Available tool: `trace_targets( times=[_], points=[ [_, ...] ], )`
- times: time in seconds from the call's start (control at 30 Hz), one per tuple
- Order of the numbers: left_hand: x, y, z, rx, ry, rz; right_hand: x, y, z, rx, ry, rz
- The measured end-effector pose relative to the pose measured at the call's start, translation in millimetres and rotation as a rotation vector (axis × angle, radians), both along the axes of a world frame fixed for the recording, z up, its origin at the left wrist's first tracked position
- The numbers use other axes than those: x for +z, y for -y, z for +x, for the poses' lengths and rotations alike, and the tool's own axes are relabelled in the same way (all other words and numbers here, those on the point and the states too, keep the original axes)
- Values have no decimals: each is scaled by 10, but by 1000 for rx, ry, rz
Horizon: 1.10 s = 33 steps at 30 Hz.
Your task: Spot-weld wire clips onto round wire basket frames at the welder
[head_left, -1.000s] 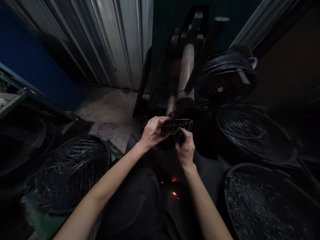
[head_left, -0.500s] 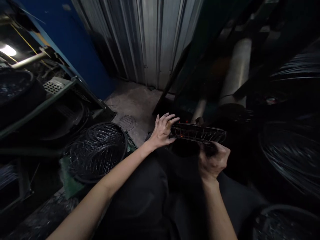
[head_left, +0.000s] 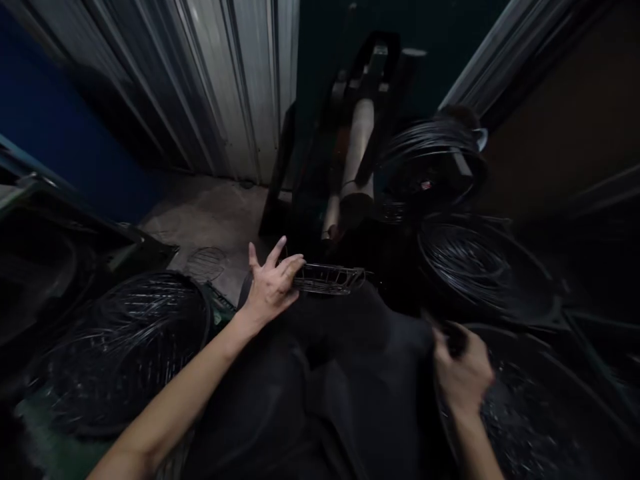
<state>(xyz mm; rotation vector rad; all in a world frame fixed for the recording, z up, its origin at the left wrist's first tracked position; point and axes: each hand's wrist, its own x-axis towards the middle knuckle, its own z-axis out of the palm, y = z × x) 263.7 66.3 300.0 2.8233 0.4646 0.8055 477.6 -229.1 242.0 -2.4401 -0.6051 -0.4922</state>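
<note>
Steadying wire basket [head_left: 330, 279] edge, left hand [head_left: 270, 287] splayed; right hand [head_left: 463, 373] clenched beside tub rim [head_left: 505, 330].

Dim and shadow-heavy — faint light only on the corrugated wall [head_left: 225, 87] — edges bowed, right side motion-blurred.

Left hand [head_left: 270, 283], fingers spread, touches the end of a wire rack [head_left: 327, 279] lying over the lap. Right hand [head_left: 463, 373], blurred, is over a dark tub [head_left: 550, 413] of scraps.
</note>
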Motion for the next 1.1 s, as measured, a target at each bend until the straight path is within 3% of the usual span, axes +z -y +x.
trace_targets(
  times=[0.07,0.13,0.2,0.3,0.47,0.67,0.77,0.9,1.0,1.1],
  points=[
    [120,179,-5,-73,-72,-10,-186,643,162,-184,-208,-317],
    [194,407,58,-122,-155,-28,-410,1121,231,-199,-510,-577],
    [189,642,171,-158,-224,-23,-613,1395,212,-166,-746,-696],
    [47,916,328,-147,-271,15,-764,1528,115,-118,-850,-737],
    [-196,1053,273,-4,-305,-72,-639,1505,4,-74,-779,-761],
    [-235,838,150,-53,-362,-76,-537,1514,-96,-122,-600,-682],
    [-257,760,173,-62,-366,-45,-538,1490,-73,-261,-607,-613],
    [-328,727,174,-103,-321,-53,-398,1390,-47,-427,-435,-490],
    [-388,735,168,-140,-279,-91,-199,1181,-165,-444,-329,-299],
    [-434,746,177,-189,-272,-131,-84,858,-431,-296,-349,24]
  ],
)
